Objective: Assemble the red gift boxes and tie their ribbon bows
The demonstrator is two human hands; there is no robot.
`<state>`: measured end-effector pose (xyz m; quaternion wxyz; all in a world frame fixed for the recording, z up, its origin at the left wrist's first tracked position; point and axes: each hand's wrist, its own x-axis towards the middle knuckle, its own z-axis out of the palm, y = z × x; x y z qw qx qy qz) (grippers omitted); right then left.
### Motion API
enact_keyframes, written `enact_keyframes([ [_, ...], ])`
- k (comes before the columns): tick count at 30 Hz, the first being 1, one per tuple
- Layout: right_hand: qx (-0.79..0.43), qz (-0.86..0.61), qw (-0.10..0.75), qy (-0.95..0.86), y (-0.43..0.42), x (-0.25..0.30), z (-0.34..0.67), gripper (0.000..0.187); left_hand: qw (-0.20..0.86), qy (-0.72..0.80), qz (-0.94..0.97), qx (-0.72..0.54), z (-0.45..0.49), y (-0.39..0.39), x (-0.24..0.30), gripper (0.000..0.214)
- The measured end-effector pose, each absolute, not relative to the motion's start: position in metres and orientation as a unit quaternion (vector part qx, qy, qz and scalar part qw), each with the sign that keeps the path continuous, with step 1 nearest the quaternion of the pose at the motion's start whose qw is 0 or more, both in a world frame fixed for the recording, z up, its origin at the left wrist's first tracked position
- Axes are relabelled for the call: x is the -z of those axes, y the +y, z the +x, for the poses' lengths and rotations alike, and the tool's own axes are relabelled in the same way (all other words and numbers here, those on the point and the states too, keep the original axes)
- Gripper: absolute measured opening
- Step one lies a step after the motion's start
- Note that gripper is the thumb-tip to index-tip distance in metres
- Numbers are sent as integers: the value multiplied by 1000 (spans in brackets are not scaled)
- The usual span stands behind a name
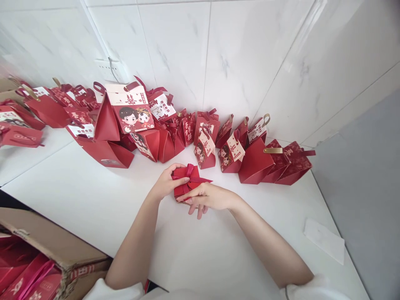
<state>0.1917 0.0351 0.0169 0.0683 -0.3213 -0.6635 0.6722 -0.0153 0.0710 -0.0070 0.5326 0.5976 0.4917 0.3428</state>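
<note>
A small red gift box [180,192] with a dark red ribbon bow [190,170] on top is between my two hands, over the white table. My left hand [167,181] grips its left side, the thumb lying across the top beside the bow and the fingers around the far edge. From the right, my right hand [208,196] holds the near edge, with a finger stretched across the top and other fingers hanging below the front. The underside of the box is hidden.
Finished-looking red boxes line the tiled wall, including a large box with a cartoon couple [134,110] and two small house-shaped boxes [204,152]. A cardboard carton [50,237] of red packaging stands at lower left. White paper [325,241] lies at right, near a grey panel [362,166].
</note>
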Motion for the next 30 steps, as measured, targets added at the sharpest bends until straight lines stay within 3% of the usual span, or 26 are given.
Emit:
enact_keyframes([
  [13,-664,-329,11,-672,39,-24,211,44,565,487,571,-343,-13,66,9,50],
  [20,-658,-339,33,-672,40,-33,218,46,567,483,573,-341,-13,67,9,50],
  [26,-652,-240,1,-720,39,-36,219,40,569,483,573,-340,-14,66,8,53],
  [27,-657,-231,14,-718,40,-40,225,40,577,480,572,-331,-14,66,6,55],
  [30,-622,-304,172,-701,47,-48,249,43,587,481,569,-315,-17,65,0,55],
])
